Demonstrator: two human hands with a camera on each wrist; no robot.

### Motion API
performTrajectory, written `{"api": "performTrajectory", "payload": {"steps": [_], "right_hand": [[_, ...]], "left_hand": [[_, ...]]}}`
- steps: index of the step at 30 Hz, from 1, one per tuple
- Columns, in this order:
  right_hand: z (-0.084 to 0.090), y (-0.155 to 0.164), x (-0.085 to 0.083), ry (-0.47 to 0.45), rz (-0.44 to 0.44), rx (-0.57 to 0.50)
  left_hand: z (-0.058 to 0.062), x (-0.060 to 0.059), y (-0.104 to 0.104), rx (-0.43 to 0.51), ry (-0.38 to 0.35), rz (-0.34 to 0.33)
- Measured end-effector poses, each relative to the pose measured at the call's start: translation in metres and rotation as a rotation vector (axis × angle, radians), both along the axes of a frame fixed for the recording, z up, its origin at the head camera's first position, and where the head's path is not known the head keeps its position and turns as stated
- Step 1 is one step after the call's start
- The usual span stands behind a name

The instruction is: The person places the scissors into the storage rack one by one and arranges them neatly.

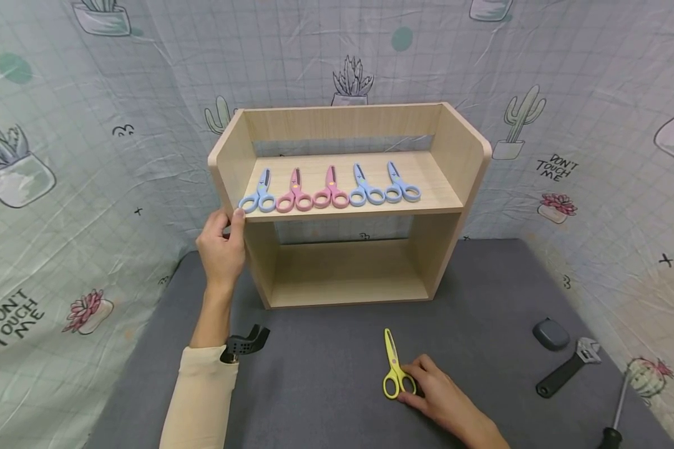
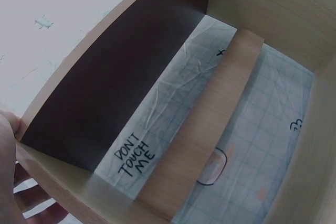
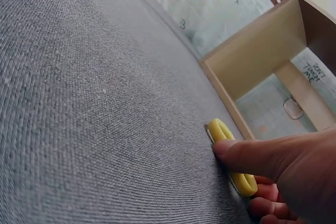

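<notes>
Matt pale wood shelf (image 1: 449, 187), rough grey woven mat (image 1: 326, 374), smooth yellow plastic scissors (image 1: 394, 368)

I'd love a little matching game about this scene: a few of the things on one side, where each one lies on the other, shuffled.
Things:
1. small yellow plastic scissors
2. row of five blue and pink plastic scissors
3. black adjustable wrench
4. person's left hand

Places:
A. on the upper shelf of the light wooden shelf unit
B. on the grey cloth at the far right
C. at the left front edge of the shelf unit
D. on the grey cloth in front of the unit, under the fingers of the right hand

Pairs: 1-D, 2-A, 3-B, 4-C
</notes>
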State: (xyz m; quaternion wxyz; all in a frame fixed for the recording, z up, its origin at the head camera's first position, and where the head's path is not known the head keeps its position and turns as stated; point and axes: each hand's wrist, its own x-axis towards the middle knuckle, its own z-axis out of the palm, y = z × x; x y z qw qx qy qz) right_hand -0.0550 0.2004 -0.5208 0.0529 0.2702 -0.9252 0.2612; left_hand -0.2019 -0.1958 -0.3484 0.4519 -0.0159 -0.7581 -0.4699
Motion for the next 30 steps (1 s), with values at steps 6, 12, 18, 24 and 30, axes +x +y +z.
{"api": "performTrajectory", "payload": {"steps": [6,12,18,24,30], "right_hand": [[-0.001,0.000,0.000,0.002,0.000,-0.006],[0.006,0.002,-0.002,-0.100,0.006,-0.035],[0.007,0.003,-0.004,-0.078,0.025,-0.060],[0.009,0.006,-0.006,-0.096,0.053,-0.105],[0.007,0.007,-0.007,-0.094,0.094,-0.128]], "left_hand": [[-0.001,0.000,0.000,0.000,-0.003,0.001],[0.000,0.001,0.000,0.000,0.000,0.002],[0.000,0.002,0.000,0.000,-0.001,0.003],[0.000,0.001,0.000,-0.004,0.005,0.001],[0.000,0.001,0.001,-0.002,0.006,-0.004]]}}
